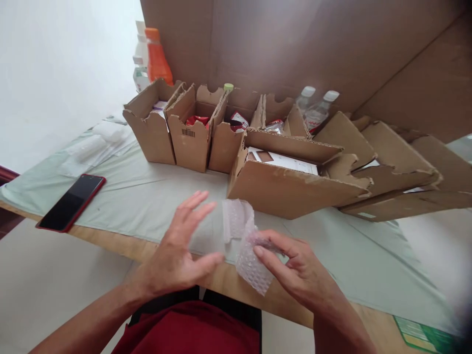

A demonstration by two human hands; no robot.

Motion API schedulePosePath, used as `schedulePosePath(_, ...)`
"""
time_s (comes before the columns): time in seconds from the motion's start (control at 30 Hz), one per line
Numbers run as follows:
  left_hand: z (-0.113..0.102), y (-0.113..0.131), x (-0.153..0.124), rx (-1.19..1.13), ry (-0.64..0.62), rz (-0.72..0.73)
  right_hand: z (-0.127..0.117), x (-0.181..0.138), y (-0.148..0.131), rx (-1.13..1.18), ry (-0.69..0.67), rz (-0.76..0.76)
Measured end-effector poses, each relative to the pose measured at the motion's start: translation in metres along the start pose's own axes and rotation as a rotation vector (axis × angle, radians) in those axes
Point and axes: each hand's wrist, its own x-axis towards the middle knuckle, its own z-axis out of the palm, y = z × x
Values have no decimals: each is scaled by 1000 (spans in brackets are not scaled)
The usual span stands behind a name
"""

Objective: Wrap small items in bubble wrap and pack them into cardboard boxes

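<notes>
A piece of bubble wrap point(254, 268) is pinched between the thumb and fingers of my right hand point(295, 265), over the front edge of the table. Its upper part point(238, 221) spreads toward the cardboard boxes and looks folded. To the left of the wrap, my left hand point(184, 246) is held open with the fingers apart, slightly blurred and touching nothing. Behind the wrap, close to it, stands a long cardboard box point(295, 191) with a white printed packet point(283, 161) inside.
Several cardboard bins point(191, 142) line the back, some holding red packets. A phone point(72, 202) and clear plastic packaging point(94, 147) lie left on the cloth-covered table point(129, 216). An orange bottle point(158, 56) and clear bottles point(317, 110) stand behind. A green item point(420, 334) lies lower right.
</notes>
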Motion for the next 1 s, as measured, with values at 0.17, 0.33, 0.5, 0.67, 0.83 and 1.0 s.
schedulePosePath(0.17,16,24,38,30,-474,370,-17,-1,-31,-194,-241,-311)
schedulePosePath(0.33,16,-12,49,148,-616,247,-59,-38,-26,-122,-37,-248)
schedulePosePath(0.5,-25,-44,54,122,-667,-80,-82,-75,35,-84,319,140)
schedulePosePath(0.67,-45,-67,72,291,-659,-291,-71,-66,104,-129,323,384)
schedulePosePath(0.83,-24,-72,55,713,-223,-1,-57,-64,136,-461,554,409)
schedulePosePath(1.0,16,-47,27,620,-196,298,0,-35,93,-543,418,18)
